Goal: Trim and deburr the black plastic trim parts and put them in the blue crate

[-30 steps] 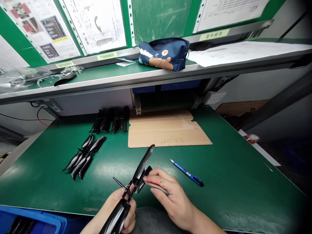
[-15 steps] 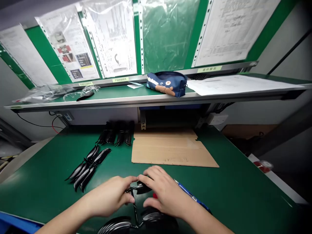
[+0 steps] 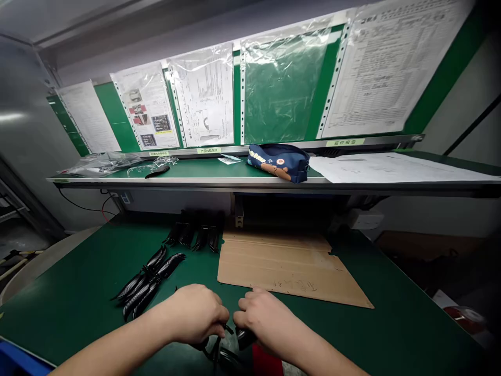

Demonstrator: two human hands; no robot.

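Observation:
At the bottom centre, my left hand (image 3: 199, 313) is closed on a thin black plastic runner (image 3: 228, 329), whose short end pokes out past the fingertips. My right hand (image 3: 268, 324) sits just beside it, curled around a glossy black curved piece (image 3: 245, 338); the palm hides most of that piece. More black runner and curved parts (image 3: 227, 357) lie below and between the hands, cut off by the lower edge. A bundle of similar black curved pieces (image 3: 151, 282) rests on the green table left of my left hand.
Several more black bundles (image 3: 193, 230) stand at the table's back. A brown cardboard sheet (image 3: 289, 266) lies beyond my hands. A red object (image 3: 266, 360) shows under my right forearm. Overhead, a shelf (image 3: 195, 183) carries a blue pouch (image 3: 279, 162), papers (image 3: 391, 167) and a plastic bag (image 3: 102, 163).
Both hands have moved lower, and a gap has opened between them. My right fingers have curled in around the curved piece. The view has tilted up, and the blue pen is out of sight.

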